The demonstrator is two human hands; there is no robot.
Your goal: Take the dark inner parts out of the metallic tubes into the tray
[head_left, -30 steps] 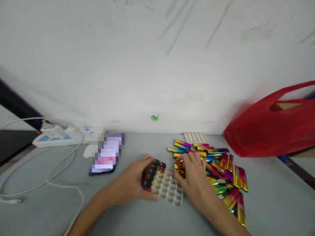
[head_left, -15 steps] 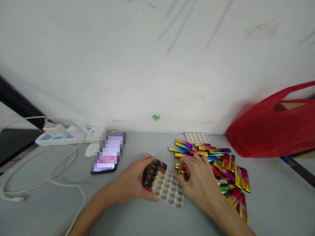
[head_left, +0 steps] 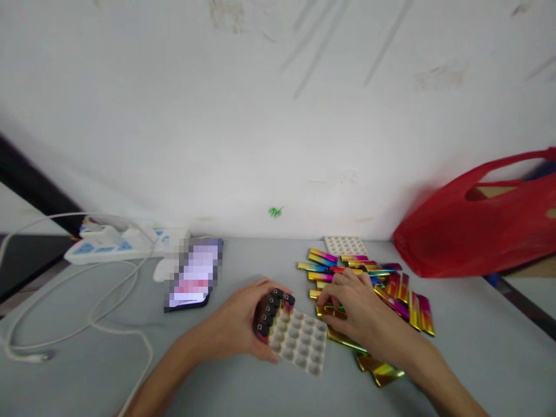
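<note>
My left hand is closed around the left end of a white tray with rows of round pockets. Several shiny tubes with black, holed tips stand upright in the tray's left rows, against my palm; the pockets to their right hold nothing. Over the near left part of a loose pile of metallic, rainbow-coloured flat tubes, my right hand has its fingers curled, with thumb and forefinger about a gold tube. My fingers partly hide their contact with it.
A second white pocketed tray lies by the wall behind the pile. At the right is a red bag. To the left are a phone, a white power strip and a looping white cable.
My right hand has shifted slightly right, away from the tray. Near-side tubes in the pile lie differently, with gold ones now below my wrist. My left hand keeps its hold on the tray.
</note>
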